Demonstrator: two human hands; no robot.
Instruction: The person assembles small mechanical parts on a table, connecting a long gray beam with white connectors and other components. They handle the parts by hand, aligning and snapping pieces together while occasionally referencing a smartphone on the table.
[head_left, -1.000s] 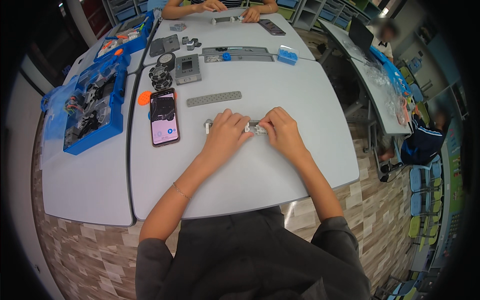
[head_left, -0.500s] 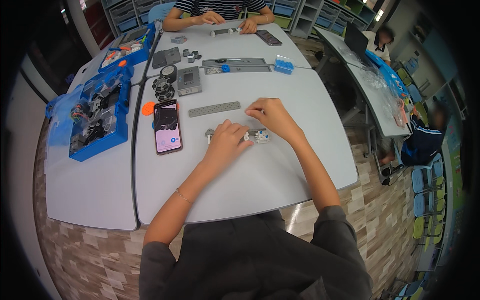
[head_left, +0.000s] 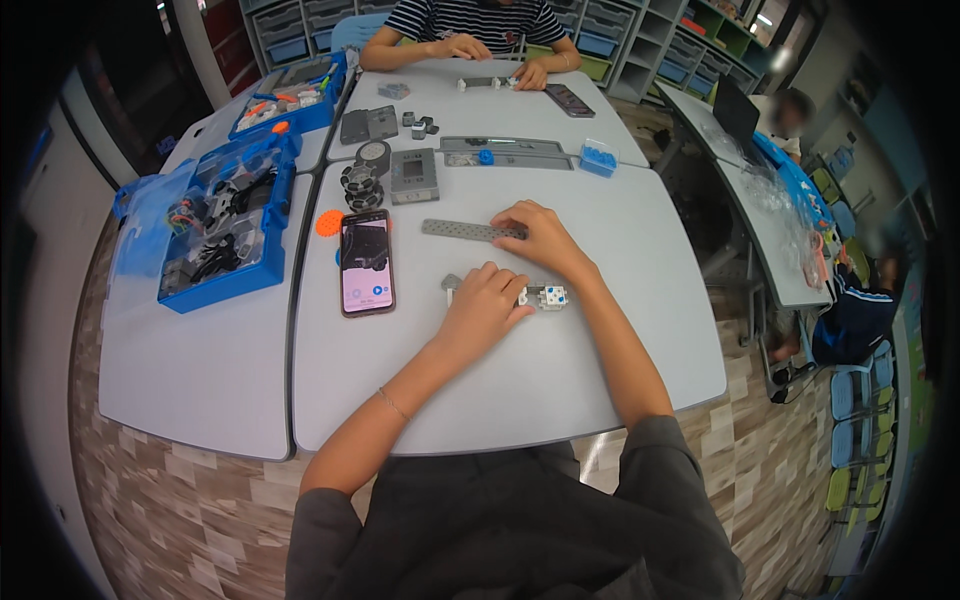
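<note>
My left hand (head_left: 482, 312) is closed over a small assembly, a grey beam with white connector pieces, and hides its middle. A white block with blue pegs (head_left: 552, 297) shows at the assembly's right end, and a grey tip (head_left: 451, 283) sticks out at its left. My right hand (head_left: 545, 240) has its fingers curled on the right end of a long grey perforated plate (head_left: 455, 230), which lies on the table just beyond the assembly. A phone with a lit screen (head_left: 368, 275) lies to the left of both hands.
Dark wheels (head_left: 362, 185), a grey controller box (head_left: 414, 177) and an orange disc (head_left: 329, 222) stand past the phone. A blue parts case (head_left: 225, 285) is at the left, a small blue-filled box (head_left: 598, 160) at the far right. Another person's hand (head_left: 530, 75) touches a similar beam opposite.
My right hand has moved onto the right end of the perforated plate, where before it was just beside it. My left hand stays on the assembly. The whole view has shifted slightly.
</note>
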